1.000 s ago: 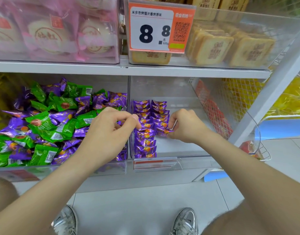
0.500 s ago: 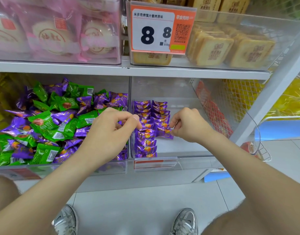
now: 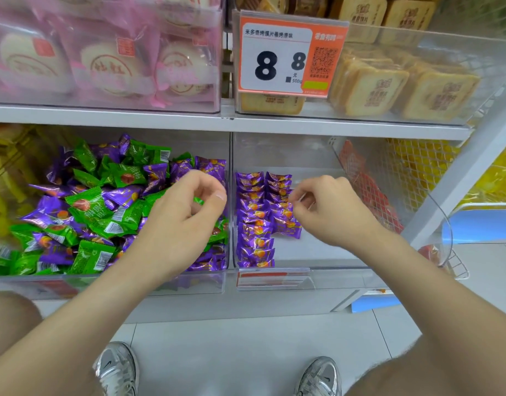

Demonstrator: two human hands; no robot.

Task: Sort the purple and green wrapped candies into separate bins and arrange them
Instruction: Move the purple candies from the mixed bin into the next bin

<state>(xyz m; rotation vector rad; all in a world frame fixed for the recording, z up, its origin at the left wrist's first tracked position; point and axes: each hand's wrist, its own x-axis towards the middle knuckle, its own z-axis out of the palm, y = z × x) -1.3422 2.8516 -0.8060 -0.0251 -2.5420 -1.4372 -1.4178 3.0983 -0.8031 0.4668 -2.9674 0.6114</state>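
A clear left bin (image 3: 109, 278) holds a loose heap of green candies (image 3: 94, 210) mixed with purple candies (image 3: 54, 254). In the clear right bin (image 3: 326, 252), purple candies lie in two neat rows: a long row (image 3: 253, 221) against the bin's left wall and a shorter row (image 3: 280, 195) beside it. The shorter row's front candy (image 3: 287, 228) lies flat. My left hand (image 3: 183, 215) hovers over the right side of the mixed heap, fingers curled, nothing visible in it. My right hand (image 3: 328, 210) hangs just above the shorter row, fingers curled and pinched, holding nothing.
The shelf above carries pink-wrapped cakes (image 3: 109, 61), tan biscuit packs (image 3: 403, 87) and an orange price tag (image 3: 291, 55). A wire mesh basket (image 3: 411, 178) with red packets stands right of the bins. Below are the tiled floor and my two shoes (image 3: 117, 367).
My right hand has let go of the purple candy at the front of the shorter row and lifted slightly off it. My left hand has stayed almost in place.
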